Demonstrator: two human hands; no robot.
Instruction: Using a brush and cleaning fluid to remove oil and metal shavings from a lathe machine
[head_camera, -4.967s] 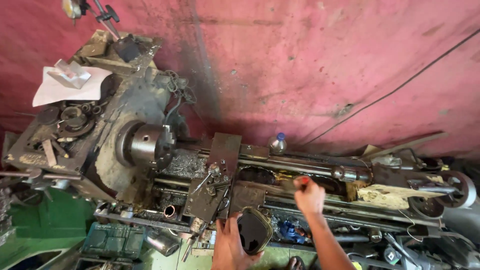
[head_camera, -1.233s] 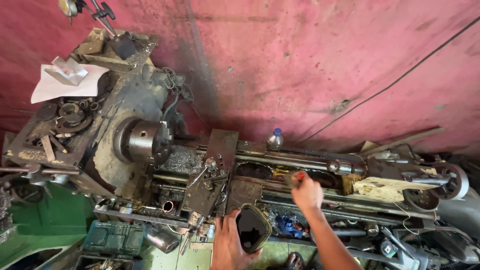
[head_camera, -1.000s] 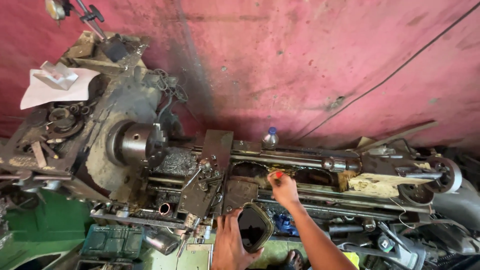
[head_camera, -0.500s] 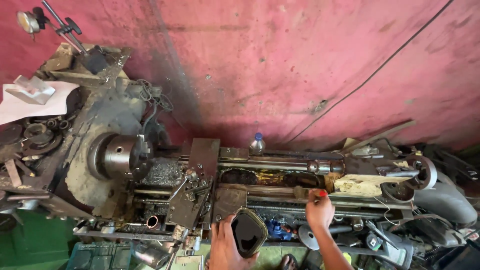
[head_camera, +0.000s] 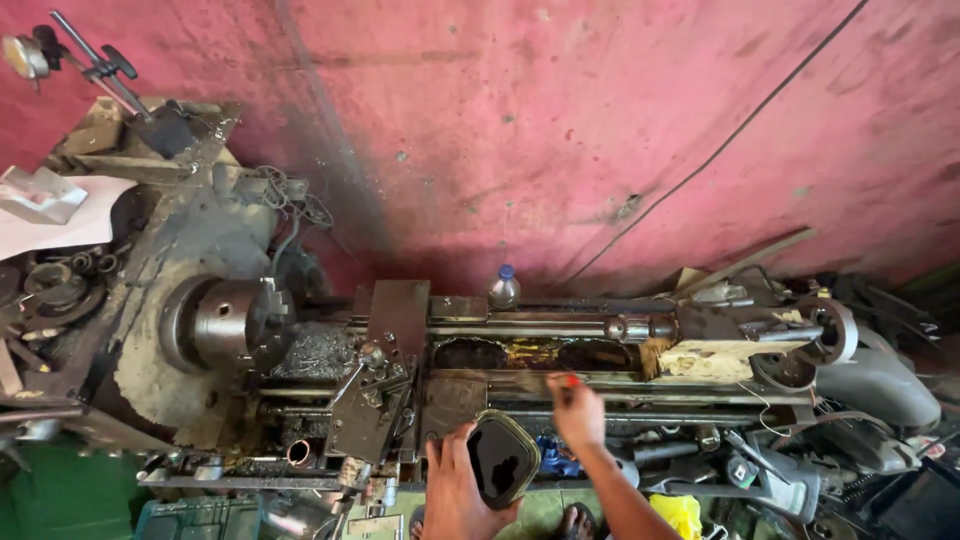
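Head view: left hand (head_camera: 455, 490) grips a dark oil-filled tin (head_camera: 503, 458); right hand (head_camera: 578, 410) pinches a red-handled brush (head_camera: 545, 381) over the greasy lathe bed (head_camera: 530, 355).

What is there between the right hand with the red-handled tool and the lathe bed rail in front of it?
Nothing visible. The right hand holds a small red-handled tool directly at the front bed rail, with no object between them. The left hand holds a dark open can just beside it, below the rail, not in the path.
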